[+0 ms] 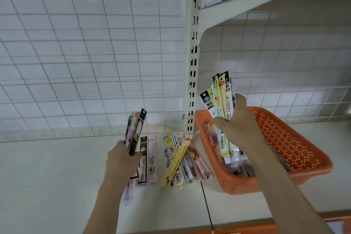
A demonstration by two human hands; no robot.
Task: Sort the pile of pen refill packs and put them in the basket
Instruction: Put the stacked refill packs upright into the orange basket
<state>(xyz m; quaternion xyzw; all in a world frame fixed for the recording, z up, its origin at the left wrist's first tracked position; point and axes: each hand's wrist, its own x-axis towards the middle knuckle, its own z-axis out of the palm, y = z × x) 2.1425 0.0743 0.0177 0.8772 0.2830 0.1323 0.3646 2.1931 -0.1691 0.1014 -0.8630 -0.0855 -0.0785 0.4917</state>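
My left hand (pixel 121 159) grips a small upright bundle of pink and black refill packs (pixel 135 131) above the shelf. My right hand (pixel 237 119) grips a larger fan of yellow, white and black refill packs (pixel 220 97), held upright over the left end of the orange basket (pixel 284 144). Several packs lie inside the basket (pixel 226 150). On the shelf between my hands lies a loose pile of packs (pixel 178 159), with a yellow one on top. Two more packs, black and pink (pixel 149 159), lie side by side beside my left hand.
A white shelf board (pixel 57 173) carries everything. Behind it stands a wire grid back panel (pixel 85 53). A slotted white upright (pixel 192 62) rises just left of the basket, and a shelf bracket (pixel 247 0) juts out above. An orange strip (pixel 247 231) runs along the front edge.
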